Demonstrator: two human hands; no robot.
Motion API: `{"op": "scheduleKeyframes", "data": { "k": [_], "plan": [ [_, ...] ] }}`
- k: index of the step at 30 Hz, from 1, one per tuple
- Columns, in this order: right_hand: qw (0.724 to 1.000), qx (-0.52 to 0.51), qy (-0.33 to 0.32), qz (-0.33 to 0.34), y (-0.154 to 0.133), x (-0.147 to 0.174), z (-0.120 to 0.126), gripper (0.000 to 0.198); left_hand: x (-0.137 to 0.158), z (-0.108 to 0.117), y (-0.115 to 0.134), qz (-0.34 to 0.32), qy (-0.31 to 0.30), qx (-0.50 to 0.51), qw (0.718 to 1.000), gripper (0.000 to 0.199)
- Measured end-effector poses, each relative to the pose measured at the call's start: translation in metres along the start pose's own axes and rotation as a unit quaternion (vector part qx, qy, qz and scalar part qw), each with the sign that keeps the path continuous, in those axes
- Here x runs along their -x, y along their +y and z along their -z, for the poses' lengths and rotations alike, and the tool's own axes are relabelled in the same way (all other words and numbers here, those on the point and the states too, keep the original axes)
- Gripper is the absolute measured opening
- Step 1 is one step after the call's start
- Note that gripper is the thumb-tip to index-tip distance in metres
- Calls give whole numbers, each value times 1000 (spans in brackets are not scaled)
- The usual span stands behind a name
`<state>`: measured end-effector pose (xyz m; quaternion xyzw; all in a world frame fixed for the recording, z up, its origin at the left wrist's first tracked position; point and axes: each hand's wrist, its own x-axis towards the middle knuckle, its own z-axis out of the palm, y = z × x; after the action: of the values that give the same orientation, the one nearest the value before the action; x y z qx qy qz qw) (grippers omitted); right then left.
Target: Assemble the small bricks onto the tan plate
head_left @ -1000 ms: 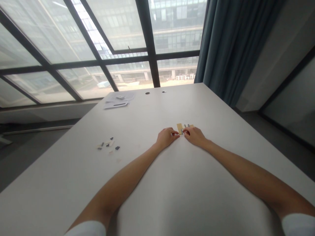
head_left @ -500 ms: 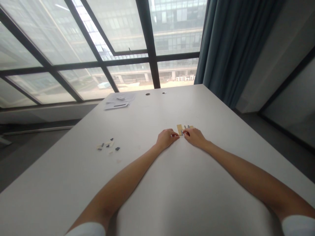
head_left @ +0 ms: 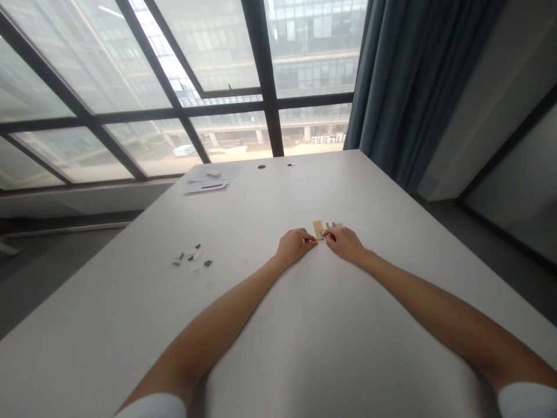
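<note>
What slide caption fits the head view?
Left hand and right hand at a yellow board on a white table, scattered pieces leftward.

Worktop (head_left: 270, 203): wide free lane L–R btwn hands & papers (head_left: 198, 173). Gap btwn L hand (head_left: 296, 245) & R hand (head_left: 346, 242) v. narrow, w/ yellow piece (head_left: 317, 226) at its far side. Nr side: big free area btwn L arm (head_left: 235, 309) & R arm (head_left: 435, 305). L arm bars low route from there to bits (head_left: 208, 263); way round = past far side of L hand. Far end: window (head_left: 217, 46) blocks; curtain (head_left: 400, 75) by far R corner.
</note>
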<state>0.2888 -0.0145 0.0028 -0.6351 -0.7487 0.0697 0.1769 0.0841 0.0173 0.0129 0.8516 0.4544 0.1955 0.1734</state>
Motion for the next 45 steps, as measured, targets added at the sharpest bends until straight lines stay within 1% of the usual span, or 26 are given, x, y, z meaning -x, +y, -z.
{"op": "scheduleKeyframes", "data": {
  "k": [3,5,8,12,14,17,18,20,23,25,26,28,32,38,45],
  "plan": [
    [1000,-9,0,-3,0,-1,-1,28,0,-2,-4,2,11,9,1000,21],
    [1000,-21,13,2,1,-2,-2,27,-1,-4,-6,5,20,19,1000,22],
    [997,-55,54,4,2,-2,-3,26,-2,-5,-8,4,46,37,998,23],
    [986,-104,131,-12,2,1,2,24,-1,-5,-7,9,91,44,995,27],
    [978,-127,166,2,0,3,5,23,1,-2,-5,23,106,32,994,31],
    [969,-147,188,61,-6,9,10,22,4,3,-3,45,116,4,992,34],
    [968,-149,183,88,-9,11,11,21,5,5,-2,55,113,-5,992,32],
    [967,-142,144,153,-16,16,11,20,5,9,-3,82,106,-22,991,27],
    [959,-122,44,252,-26,24,11,17,5,10,-6,124,97,-44,987,26],
    [949,-109,-14,296,-32,29,9,15,4,9,-10,140,86,-56,985,27],
    [945,-102,-35,308,-35,30,8,15,3,8,-12,142,80,-62,985,27],
    [942,-89,-62,319,-38,32,5,17,3,5,-15,135,71,-72,986,27],
    [944,-79,-83,310,-38,31,1,17,4,4,-15,120,67,-80,987,27],
    [947,-88,-93,293,-38,30,0,13,6,6,-10,129,57,-79,987,28],
    [948,-92,-97,289,-38,29,0,11,6,6,-12,118,60,-75,988,27]
  ]
}}
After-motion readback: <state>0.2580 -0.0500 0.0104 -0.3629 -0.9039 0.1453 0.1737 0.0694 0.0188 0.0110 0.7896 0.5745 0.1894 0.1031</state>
